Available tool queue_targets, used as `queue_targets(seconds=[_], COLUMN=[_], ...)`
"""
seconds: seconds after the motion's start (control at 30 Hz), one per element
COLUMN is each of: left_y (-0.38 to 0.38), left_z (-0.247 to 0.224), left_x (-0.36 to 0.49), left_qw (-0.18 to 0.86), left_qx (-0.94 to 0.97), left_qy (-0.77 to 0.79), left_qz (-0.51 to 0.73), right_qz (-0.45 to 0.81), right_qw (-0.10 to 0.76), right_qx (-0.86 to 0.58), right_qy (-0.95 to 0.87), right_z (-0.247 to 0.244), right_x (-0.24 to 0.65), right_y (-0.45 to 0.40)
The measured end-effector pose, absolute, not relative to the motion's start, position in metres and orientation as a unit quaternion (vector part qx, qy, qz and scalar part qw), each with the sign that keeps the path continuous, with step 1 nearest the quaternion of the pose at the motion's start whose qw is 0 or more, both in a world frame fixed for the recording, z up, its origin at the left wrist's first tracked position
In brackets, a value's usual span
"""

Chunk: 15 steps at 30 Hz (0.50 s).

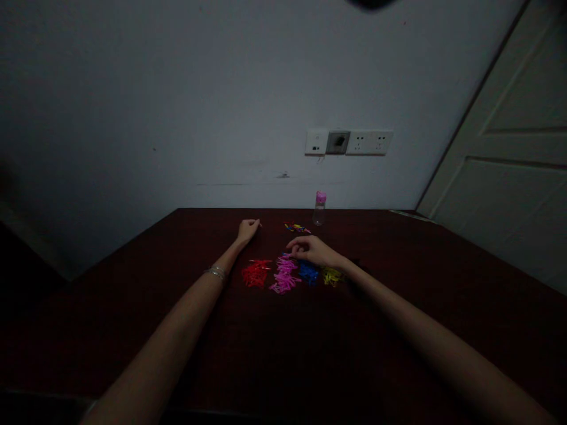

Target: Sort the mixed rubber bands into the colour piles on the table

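Observation:
Four piles of small thin pieces lie in a row on the dark table: red (pixel 256 274), pink (pixel 284 275), blue (pixel 308 273) and yellow (pixel 331 276). Over the pink and blue piles is my right hand (pixel 313 250), its fingers bent and closed near a small blue piece at the top of the pink pile; whether it grips anything is too small to tell. My left hand (pixel 248 229) rests on the table beyond the red pile, fingers curled together. A small mixed-colour group (pixel 296 228) lies behind the piles, between and beyond my hands.
A clear bottle with a pink cap (pixel 319 209) stands at the back of the table (pixel 204 219), near the wall. Sockets (pixel 368 143) are on the wall above it. A pale panelled door (pixel 514 171) is at the right.

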<state>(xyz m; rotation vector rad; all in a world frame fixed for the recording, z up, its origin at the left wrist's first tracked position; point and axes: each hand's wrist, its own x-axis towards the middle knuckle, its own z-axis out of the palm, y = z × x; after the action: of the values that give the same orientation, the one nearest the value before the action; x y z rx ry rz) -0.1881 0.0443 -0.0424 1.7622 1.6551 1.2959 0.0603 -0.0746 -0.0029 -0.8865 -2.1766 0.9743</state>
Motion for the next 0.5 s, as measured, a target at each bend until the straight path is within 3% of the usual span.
queue_targets(seconds=[0.23, 0.5], left_y=[0.048, 0.038], left_z=[-0.046, -0.026], left_x=[-0.19, -0.182], left_qw=[0.199, 0.253], left_qx=[0.631, 0.614], left_qy=[0.586, 0.565], left_qz=[0.467, 0.489], right_qz=[0.373, 0.382], right_qw=[0.279, 0.335], right_qx=[-0.324, -0.317], right_qy=[-0.824, -0.801], right_z=[-0.003, 0.015], right_x=[0.051, 0.062], right_y=[-0.087, -0.08])
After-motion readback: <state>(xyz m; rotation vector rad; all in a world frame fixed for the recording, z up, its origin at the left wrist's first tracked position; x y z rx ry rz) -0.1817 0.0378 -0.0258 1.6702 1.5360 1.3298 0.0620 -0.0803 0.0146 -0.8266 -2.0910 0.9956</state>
